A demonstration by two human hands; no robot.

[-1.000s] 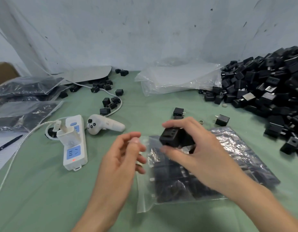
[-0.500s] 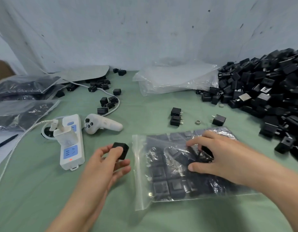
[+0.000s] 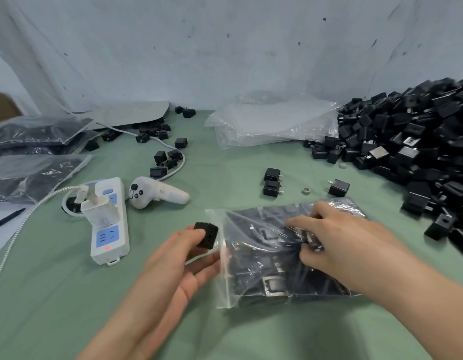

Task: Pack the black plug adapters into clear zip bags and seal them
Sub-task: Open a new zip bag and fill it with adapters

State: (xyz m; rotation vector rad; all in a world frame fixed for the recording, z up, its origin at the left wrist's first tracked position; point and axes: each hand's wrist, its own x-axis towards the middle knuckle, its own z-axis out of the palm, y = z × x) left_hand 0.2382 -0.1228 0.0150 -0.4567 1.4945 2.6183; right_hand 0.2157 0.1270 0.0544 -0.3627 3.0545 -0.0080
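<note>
While the left hand (image 3: 183, 261) sits just off the left edge of the zip bag (image 3: 226, 287), it pinches one black plug adapter (image 3: 206, 235) between thumb and fingertips, holed face turned up.

- Bag lies flat on the green bench (image 3: 69, 294), long axis running left to right, already well filled with adapters.
- Zip strip is the left end, facing the held adapter and just beside it. Cannot tell whether the strip is parted.
- Right hand (image 3: 339, 248) is on top of the bag's middle, fingers bent, seemingly pinching film and contents to pin it.
- Left hand is clearly the nearer one to the mouth. The adapter lies to the left of the opening, so the entry line is rightward along the bag's length.
- Judgement: step in hand is feeding this piece in. The mouth needs lifting or spreading first.
- Supply heap of adapters (image 3: 420, 152) is far right, with empty bags (image 3: 272, 126) behind.
- Power strip (image 3: 109, 224) and white controller (image 3: 157, 194) are to the left, out of the path.
</note>
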